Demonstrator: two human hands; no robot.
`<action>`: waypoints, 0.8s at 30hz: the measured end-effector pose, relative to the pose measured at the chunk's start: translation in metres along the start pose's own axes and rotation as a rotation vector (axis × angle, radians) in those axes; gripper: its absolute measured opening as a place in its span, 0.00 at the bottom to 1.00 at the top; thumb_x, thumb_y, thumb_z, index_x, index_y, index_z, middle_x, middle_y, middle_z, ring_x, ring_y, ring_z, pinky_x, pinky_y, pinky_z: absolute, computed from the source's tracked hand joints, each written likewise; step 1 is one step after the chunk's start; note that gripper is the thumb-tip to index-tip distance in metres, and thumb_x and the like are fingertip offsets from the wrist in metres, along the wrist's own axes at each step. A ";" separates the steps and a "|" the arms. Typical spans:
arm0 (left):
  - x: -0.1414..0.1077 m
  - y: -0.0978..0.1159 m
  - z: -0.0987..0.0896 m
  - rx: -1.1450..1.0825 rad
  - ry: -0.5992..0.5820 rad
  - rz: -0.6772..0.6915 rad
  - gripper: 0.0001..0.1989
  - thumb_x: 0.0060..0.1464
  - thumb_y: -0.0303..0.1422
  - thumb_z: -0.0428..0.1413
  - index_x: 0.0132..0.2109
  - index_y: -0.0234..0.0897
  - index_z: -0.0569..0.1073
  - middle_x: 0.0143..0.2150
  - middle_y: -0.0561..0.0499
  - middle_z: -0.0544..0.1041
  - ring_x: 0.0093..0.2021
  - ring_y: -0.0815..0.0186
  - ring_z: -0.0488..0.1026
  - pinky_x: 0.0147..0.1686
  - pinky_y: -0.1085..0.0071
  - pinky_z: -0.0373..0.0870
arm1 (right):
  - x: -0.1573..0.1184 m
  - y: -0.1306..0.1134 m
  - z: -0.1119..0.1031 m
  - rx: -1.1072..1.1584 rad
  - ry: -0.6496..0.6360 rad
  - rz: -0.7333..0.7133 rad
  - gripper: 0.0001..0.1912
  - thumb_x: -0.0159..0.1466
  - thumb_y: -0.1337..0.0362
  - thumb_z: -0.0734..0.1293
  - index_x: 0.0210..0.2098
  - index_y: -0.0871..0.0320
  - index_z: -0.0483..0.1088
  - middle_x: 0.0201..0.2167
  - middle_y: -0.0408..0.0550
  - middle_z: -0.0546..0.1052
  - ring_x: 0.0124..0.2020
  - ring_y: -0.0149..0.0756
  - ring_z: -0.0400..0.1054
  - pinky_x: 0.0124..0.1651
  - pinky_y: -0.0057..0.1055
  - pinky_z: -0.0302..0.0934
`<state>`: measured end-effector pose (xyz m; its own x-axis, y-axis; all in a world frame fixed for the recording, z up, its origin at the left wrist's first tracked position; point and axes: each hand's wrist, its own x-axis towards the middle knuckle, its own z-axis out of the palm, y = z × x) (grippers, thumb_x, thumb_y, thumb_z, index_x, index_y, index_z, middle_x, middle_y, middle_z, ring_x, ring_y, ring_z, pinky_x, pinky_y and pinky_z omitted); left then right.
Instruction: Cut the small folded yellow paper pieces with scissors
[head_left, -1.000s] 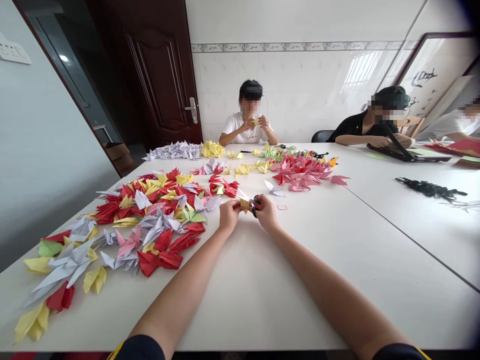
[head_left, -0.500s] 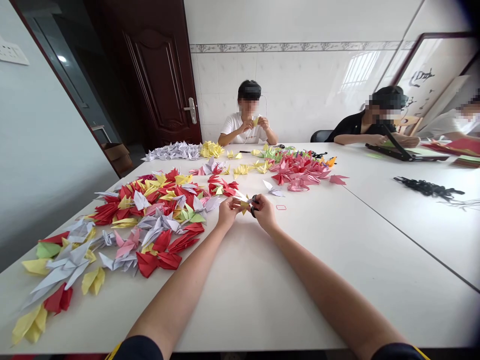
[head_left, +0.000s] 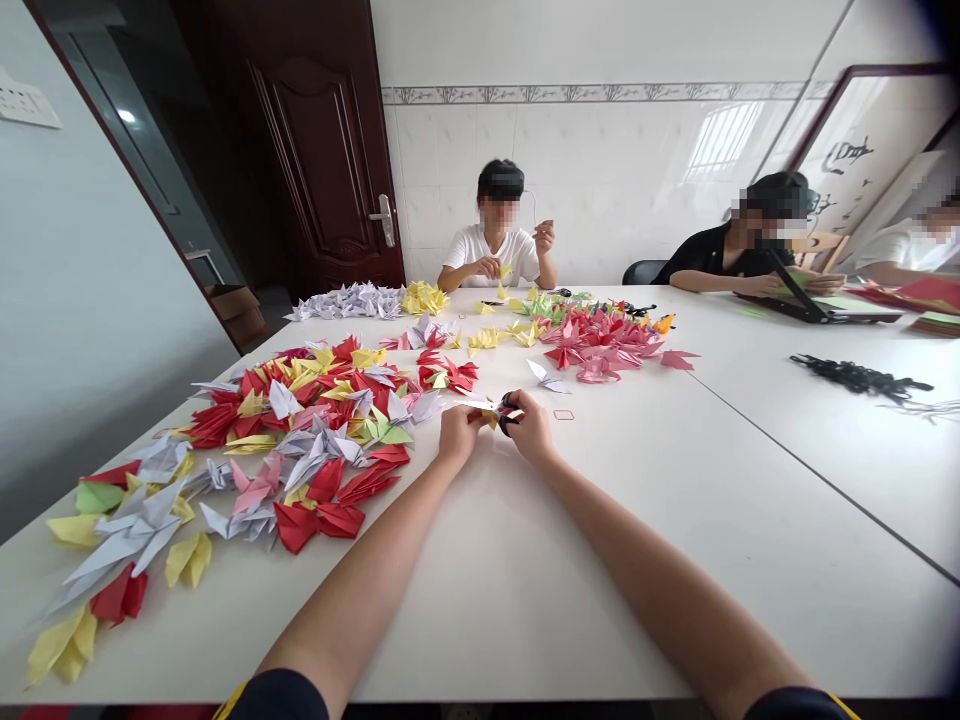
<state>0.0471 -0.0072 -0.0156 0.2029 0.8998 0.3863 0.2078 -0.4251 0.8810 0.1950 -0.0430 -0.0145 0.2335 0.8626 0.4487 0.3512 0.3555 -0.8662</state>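
Note:
Scissors (head_left: pixel 508 401) with black handles and pale blades are in my right hand (head_left: pixel 532 428), fingers closed on the handles. The blades point left across the top of my left hand (head_left: pixel 457 434). My left hand is closed on a small yellow folded paper (head_left: pixel 491 414), mostly hidden behind fingers and scissors. Left of my hands spreads a heap of folded paper cranes (head_left: pixel 300 390) in red, yellow, white-grey, pink and green. A single pale paper crane (head_left: pixel 548 377) lies just beyond my right hand.
Pink cranes (head_left: pixel 600 345) lie farther back, with pale cranes (head_left: pixel 345 301) and yellow cranes (head_left: pixel 425 299) at the far edge. Across the white table (head_left: pixel 600 600), a person (head_left: pixel 487 245) handles yellow paper; another person (head_left: pixel 712 255) sits by a paper cutter (head_left: pixel 814 308). Black cord (head_left: pixel 859 374) lies right.
The scissor blades now show more plainly, reaching left over my left hand, which has turned slightly. The person opposite has lowered the yellow paper and raised one hand.

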 end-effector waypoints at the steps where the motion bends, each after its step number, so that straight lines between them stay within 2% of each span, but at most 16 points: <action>1: 0.000 0.000 0.000 -0.016 -0.014 0.008 0.04 0.49 0.32 0.62 0.30 0.38 0.82 0.27 0.50 0.80 0.32 0.61 0.76 0.36 0.66 0.72 | 0.000 0.000 0.000 -0.005 0.006 -0.002 0.11 0.49 0.65 0.67 0.32 0.53 0.65 0.31 0.44 0.76 0.33 0.39 0.69 0.36 0.35 0.63; 3: 0.001 0.001 -0.001 -0.037 -0.023 0.029 0.05 0.49 0.33 0.62 0.32 0.39 0.82 0.30 0.50 0.80 0.33 0.62 0.76 0.36 0.67 0.72 | 0.001 0.000 0.000 0.030 0.012 -0.001 0.11 0.49 0.64 0.68 0.32 0.53 0.65 0.32 0.44 0.76 0.35 0.40 0.70 0.38 0.35 0.64; 6: 0.002 0.000 -0.001 -0.015 0.028 0.036 0.07 0.47 0.37 0.64 0.32 0.38 0.81 0.36 0.47 0.79 0.33 0.64 0.75 0.35 0.69 0.71 | 0.004 0.004 0.001 0.136 0.004 0.034 0.14 0.49 0.61 0.71 0.28 0.54 0.61 0.29 0.42 0.73 0.34 0.38 0.69 0.37 0.33 0.64; 8: 0.004 -0.001 -0.001 -0.027 0.019 0.012 0.10 0.47 0.39 0.64 0.32 0.38 0.81 0.35 0.47 0.79 0.33 0.64 0.75 0.34 0.70 0.71 | 0.006 0.005 0.001 0.208 -0.002 0.077 0.17 0.47 0.60 0.73 0.26 0.54 0.59 0.26 0.41 0.71 0.31 0.36 0.68 0.33 0.31 0.62; 12: 0.005 -0.003 -0.001 -0.140 -0.090 -0.045 0.14 0.49 0.44 0.62 0.34 0.36 0.80 0.29 0.49 0.79 0.31 0.64 0.75 0.33 0.71 0.70 | 0.008 0.003 -0.001 0.353 -0.013 0.195 0.21 0.43 0.59 0.76 0.25 0.54 0.59 0.25 0.41 0.72 0.27 0.33 0.67 0.30 0.31 0.62; 16: 0.006 -0.007 0.000 -0.213 -0.040 -0.064 0.16 0.48 0.44 0.62 0.36 0.35 0.79 0.33 0.47 0.81 0.32 0.64 0.76 0.32 0.71 0.71 | 0.006 -0.001 -0.003 0.424 -0.084 0.271 0.21 0.44 0.56 0.78 0.27 0.54 0.63 0.27 0.43 0.75 0.26 0.35 0.71 0.31 0.33 0.66; 20: 0.009 -0.015 -0.002 -0.210 0.072 -0.067 0.16 0.49 0.44 0.62 0.38 0.35 0.78 0.35 0.46 0.80 0.33 0.62 0.76 0.32 0.70 0.71 | 0.003 -0.004 -0.006 0.305 -0.153 0.331 0.21 0.49 0.48 0.75 0.31 0.55 0.66 0.30 0.45 0.77 0.23 0.35 0.72 0.23 0.29 0.62; 24: 0.015 -0.021 -0.007 -0.202 0.192 -0.069 0.17 0.50 0.45 0.61 0.37 0.35 0.77 0.35 0.45 0.80 0.35 0.62 0.77 0.34 0.70 0.72 | 0.004 -0.007 -0.011 0.059 -0.125 0.250 0.23 0.47 0.45 0.75 0.26 0.55 0.68 0.28 0.44 0.76 0.18 0.29 0.61 0.19 0.28 0.54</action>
<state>0.0391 0.0157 -0.0262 0.0058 0.9362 0.3513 0.0157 -0.3513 0.9361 0.2041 -0.0456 -0.0044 0.1913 0.9625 0.1924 0.2429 0.1435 -0.9594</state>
